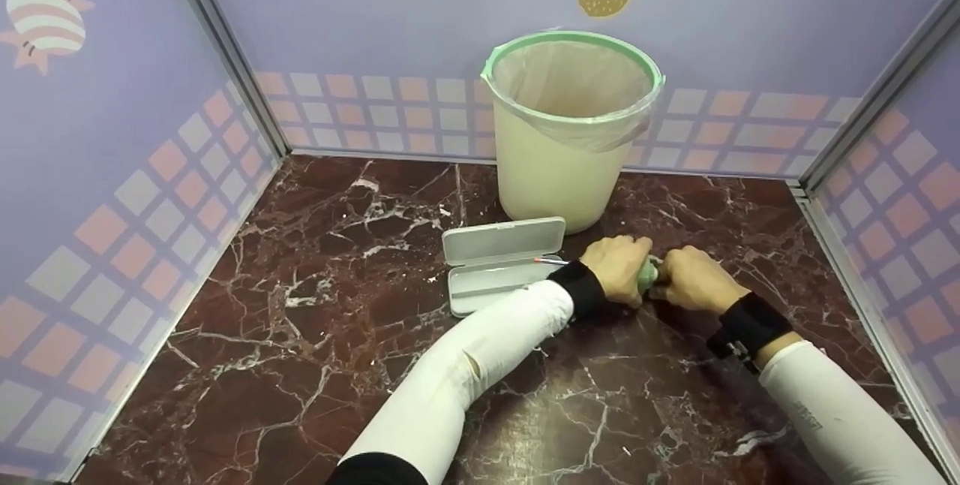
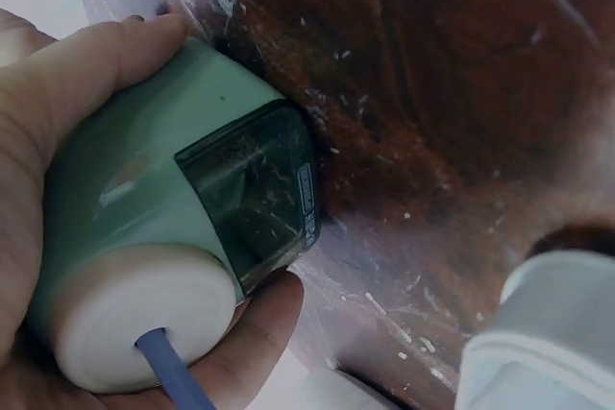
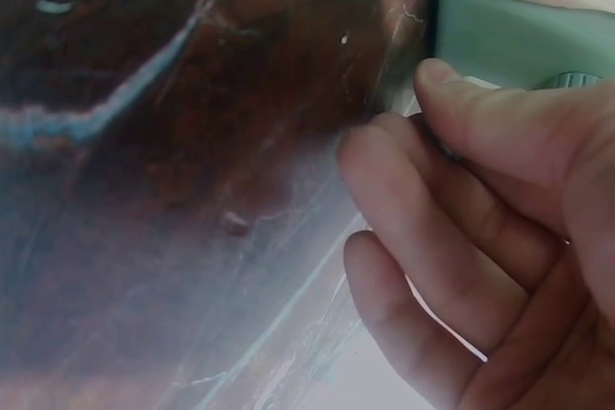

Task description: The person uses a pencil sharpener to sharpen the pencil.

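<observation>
My left hand (image 1: 616,269) grips a green pencil sharpener (image 2: 125,189) from around its body, on the dark marbled tabletop. The sharpener has a dark see-through shavings drawer (image 2: 255,194) and a pale round front. A slim pencil (image 2: 175,372) sticks out of the hole in that front. At the opposite end, my right hand (image 1: 697,278) is at the crank, its thumb and curled fingers pinching the handle, which they mostly hide. The ribbed crank hub (image 3: 574,80) shows beside the thumb. Left of the hands, a white pencil case (image 1: 504,242) lies with its lid raised.
Behind the pencil case stands a cream waste bin (image 1: 559,170) with a green rim and clear liner. Purple patterned panels (image 1: 337,19) enclose the back and both sides. Small pale bits (image 2: 375,304) are scattered on the tabletop (image 1: 300,365).
</observation>
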A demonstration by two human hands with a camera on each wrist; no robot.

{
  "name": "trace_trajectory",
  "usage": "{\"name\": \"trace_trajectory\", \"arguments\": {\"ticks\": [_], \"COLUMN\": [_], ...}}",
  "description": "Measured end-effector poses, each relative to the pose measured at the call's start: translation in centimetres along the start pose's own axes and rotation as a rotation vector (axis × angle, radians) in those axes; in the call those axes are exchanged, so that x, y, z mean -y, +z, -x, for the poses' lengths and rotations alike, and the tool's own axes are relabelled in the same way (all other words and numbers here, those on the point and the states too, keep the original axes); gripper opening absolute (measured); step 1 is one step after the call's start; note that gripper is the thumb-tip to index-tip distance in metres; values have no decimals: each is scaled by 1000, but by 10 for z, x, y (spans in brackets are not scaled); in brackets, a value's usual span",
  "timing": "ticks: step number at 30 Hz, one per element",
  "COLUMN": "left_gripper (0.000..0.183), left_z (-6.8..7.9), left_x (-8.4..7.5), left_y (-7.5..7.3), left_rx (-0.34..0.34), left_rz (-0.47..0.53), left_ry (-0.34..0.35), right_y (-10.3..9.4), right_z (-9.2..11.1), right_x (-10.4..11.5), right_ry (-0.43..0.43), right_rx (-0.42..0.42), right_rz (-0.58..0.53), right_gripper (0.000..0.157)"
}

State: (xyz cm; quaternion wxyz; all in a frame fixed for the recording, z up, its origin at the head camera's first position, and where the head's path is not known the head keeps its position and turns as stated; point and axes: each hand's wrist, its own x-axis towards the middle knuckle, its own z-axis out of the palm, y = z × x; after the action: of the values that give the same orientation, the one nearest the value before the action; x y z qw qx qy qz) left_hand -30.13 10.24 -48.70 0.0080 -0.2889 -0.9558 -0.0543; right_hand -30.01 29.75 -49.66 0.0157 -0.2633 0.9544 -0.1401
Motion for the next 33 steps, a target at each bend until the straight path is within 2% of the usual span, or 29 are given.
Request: {"name": "trace_trajectory", "arguments": {"ticks": [5, 10, 14, 16, 20, 22, 24, 27, 33], "left_gripper": [87, 84, 82, 78, 55, 43, 32, 20, 11], "left_z": [5, 15, 24, 27, 34, 38, 43, 49, 51], "left_x": [7, 18, 29, 36, 47, 52, 56, 59, 61], "left_y": [-1, -9, -15, -17, -17, -17, -17, -19, -18], "left_rx": [-21, -24, -26, -24, -33, -35, -43, -64, -96], "left_rz": [91, 122, 108, 95, 40, 25, 17, 23, 41], "left_ry": [15, 14, 22, 26, 24, 22, 23, 28, 33], "right_y": [-1, -4, -13, -18, -28, -30, -29, -22, 0], "right_z": [-1, 0, 2, 2, 1, -1, -4, -12, -29], "right_x": [0, 0, 3, 8, 19, 26, 33, 42, 50], "right_ry": [22, 31, 54, 67, 75, 63, 37, 0, -56], "right_rx": [17, 38, 99, 133, 148, 132, 102, 52, -20], "right_rz": [4, -5, 14, 23, 39, 42, 37, 36, 20], "right_gripper": [30, 25, 27, 38, 81, 87, 85, 71, 53]}}
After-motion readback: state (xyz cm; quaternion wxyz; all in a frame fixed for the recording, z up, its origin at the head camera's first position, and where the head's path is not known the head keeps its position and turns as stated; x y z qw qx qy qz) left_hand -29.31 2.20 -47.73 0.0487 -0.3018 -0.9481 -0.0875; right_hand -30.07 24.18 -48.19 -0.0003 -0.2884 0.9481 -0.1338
